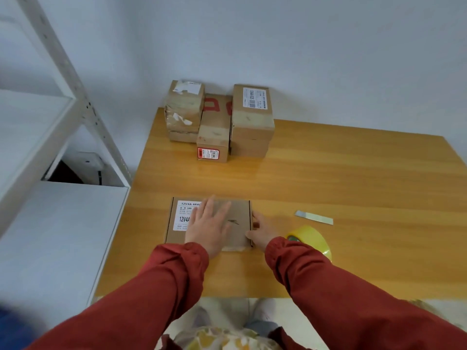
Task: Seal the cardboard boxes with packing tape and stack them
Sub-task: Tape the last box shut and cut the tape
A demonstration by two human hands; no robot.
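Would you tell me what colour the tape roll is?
The tape roll is translucent yellow, clearest in the head view.

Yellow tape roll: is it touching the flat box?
Apart. The head view shows the tape roll right of the flat box, with the right hand between them.

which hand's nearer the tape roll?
Right. The right hand grips the flat box at its right edge, beside the tape roll; the left hand lies flat on top of it, farther left.
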